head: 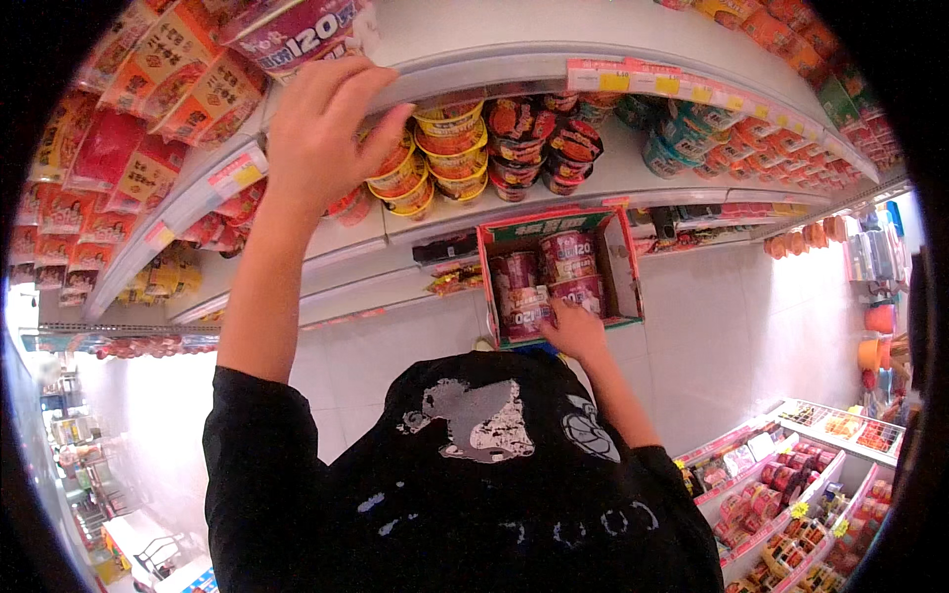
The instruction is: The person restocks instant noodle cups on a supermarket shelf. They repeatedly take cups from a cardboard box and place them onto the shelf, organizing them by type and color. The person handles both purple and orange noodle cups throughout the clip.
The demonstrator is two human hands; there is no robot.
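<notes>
My left hand is raised to the edge of the upper shelf, thumb apart from the fingers. Its fingertips overlap the lower side of a purple instant noodle tub, which stands on that shelf and is cut off by the picture's top. Lower down, an open cardboard box with red and green edges holds several similar purple tubs. My right hand reaches into the box's near side, with its fingers on the front left tub; part of the fingertips is hidden.
Yellow tubs and black tubs are stacked on the middle shelf. Noodle packets fill the left side. Price labels line the upper shelf edge. A display rack stands at lower right, on the pale tiled floor.
</notes>
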